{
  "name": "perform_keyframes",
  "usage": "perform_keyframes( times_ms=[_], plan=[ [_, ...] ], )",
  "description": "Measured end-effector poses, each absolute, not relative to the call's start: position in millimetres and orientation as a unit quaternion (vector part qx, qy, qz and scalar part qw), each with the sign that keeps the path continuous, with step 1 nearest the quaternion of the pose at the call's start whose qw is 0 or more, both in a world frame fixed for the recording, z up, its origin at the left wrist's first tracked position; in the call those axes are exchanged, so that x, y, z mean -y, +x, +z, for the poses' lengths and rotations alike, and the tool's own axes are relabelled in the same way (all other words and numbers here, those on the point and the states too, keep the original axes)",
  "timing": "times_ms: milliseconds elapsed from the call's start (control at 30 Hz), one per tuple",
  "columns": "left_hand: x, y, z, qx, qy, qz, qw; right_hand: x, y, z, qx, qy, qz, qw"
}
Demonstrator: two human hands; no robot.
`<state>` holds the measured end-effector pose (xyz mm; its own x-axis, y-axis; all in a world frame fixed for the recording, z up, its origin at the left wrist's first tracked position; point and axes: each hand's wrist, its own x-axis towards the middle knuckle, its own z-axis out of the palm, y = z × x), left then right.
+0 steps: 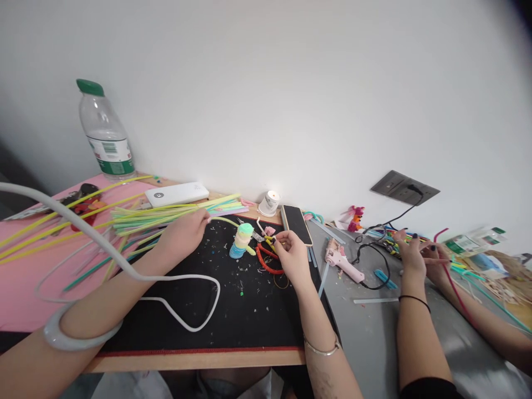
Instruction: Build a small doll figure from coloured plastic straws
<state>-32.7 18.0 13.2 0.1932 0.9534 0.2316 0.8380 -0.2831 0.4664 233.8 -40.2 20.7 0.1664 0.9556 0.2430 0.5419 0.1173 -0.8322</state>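
My left hand (187,235) is closed in a pinch on the end of a pale yellow-green pipe cleaner (226,220), which runs right toward a small figure. That figure (241,242), fuzzy with a green top, a cream middle and a blue base, stands on the black mat (174,321). To its right, my right hand (293,257) has its fingers drawn together beside a red-handled tool (266,260), perhaps scissors or pliers. Something small and yellow shows at those fingertips, but I cannot tell whether it is held. Scraps of fluff are scattered around the figure.
Many pipe cleaners (137,221) lie at left, near a white power bank (177,194) and a bottle (106,130). A white cable (183,277) loops across my left forearm. Behind are a paper cup (269,203) and phone (296,224). Rightward lie a glue gun (343,262) and another person's hands (413,257).
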Motion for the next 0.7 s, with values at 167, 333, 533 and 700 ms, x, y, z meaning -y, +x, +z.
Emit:
perform_keyframes(
  times_ms=[167, 333, 533, 700],
  plan=[
    [-13.2, -32.1, 21.0, -0.598, 0.687, 0.390, 0.132, 38.5, 234.4, 17.6, 0.580, -0.612, 0.236, 0.483],
    [-5.2, -26.7, 22.3, -0.526, 0.731, 0.413, 0.134, 41.0, 230.6, 24.2, 0.537, -0.565, 0.288, 0.556],
    [7.0, -20.0, 18.8, -0.406, 0.843, 0.345, 0.073, 43.9, 226.9, 31.5, 0.497, -0.496, 0.382, 0.600],
    [16.4, -9.3, 15.1, -0.301, 0.887, 0.351, 0.003, 42.8, 227.6, 29.8, 0.469, -0.434, 0.466, 0.612]
  ],
)
